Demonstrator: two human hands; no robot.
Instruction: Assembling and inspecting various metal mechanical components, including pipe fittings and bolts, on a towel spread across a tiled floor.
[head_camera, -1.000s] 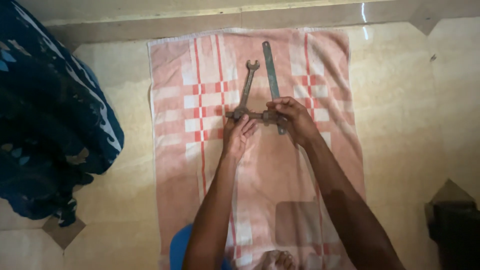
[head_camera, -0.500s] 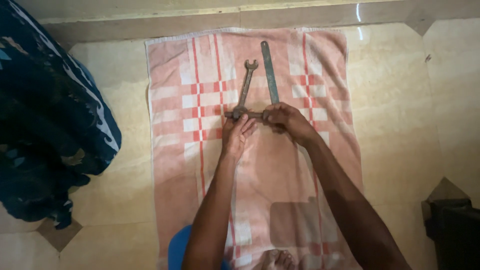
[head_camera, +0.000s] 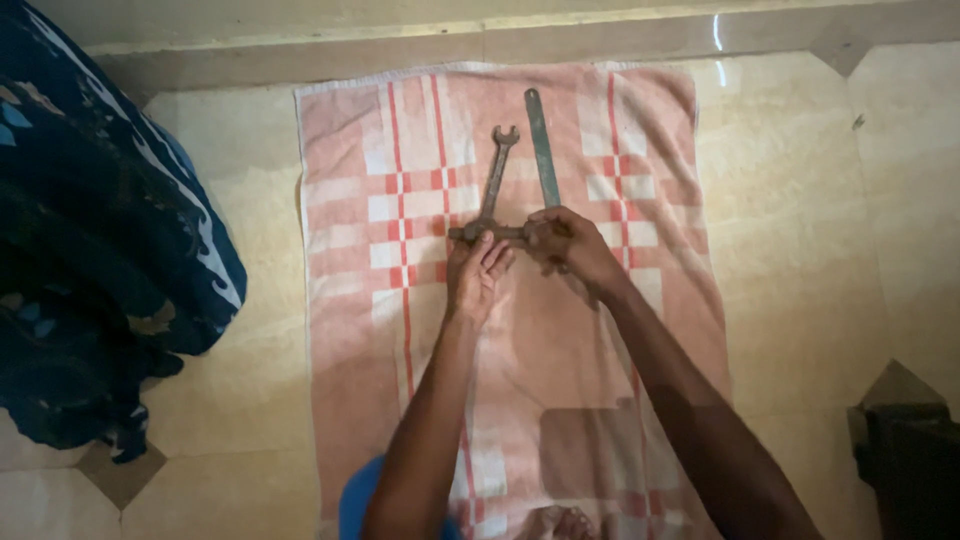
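Observation:
A pink and red checked towel (head_camera: 400, 330) lies spread on the tiled floor. On its upper half rest a rusty open-ended wrench (head_camera: 497, 172), a longer flat grey wrench (head_camera: 540, 145) and a short rusty bar (head_camera: 492, 233) lying crosswise between their near ends. My left hand (head_camera: 477, 275) has its fingers on the near end of the open-ended wrench and the left part of the bar. My right hand (head_camera: 570, 247) grips the right end of the bar and covers the near end of the long wrench.
A dark blue patterned cloth (head_camera: 95, 270) is heaped on the floor at the left. A raised stone ledge (head_camera: 600, 35) runs along the far edge. A dark object (head_camera: 915, 460) stands at the lower right. Beige floor tiles (head_camera: 800, 230) surround the towel.
Both hands stay on the tools; the right hand has shifted slightly along the short bar. The view has drifted a little.

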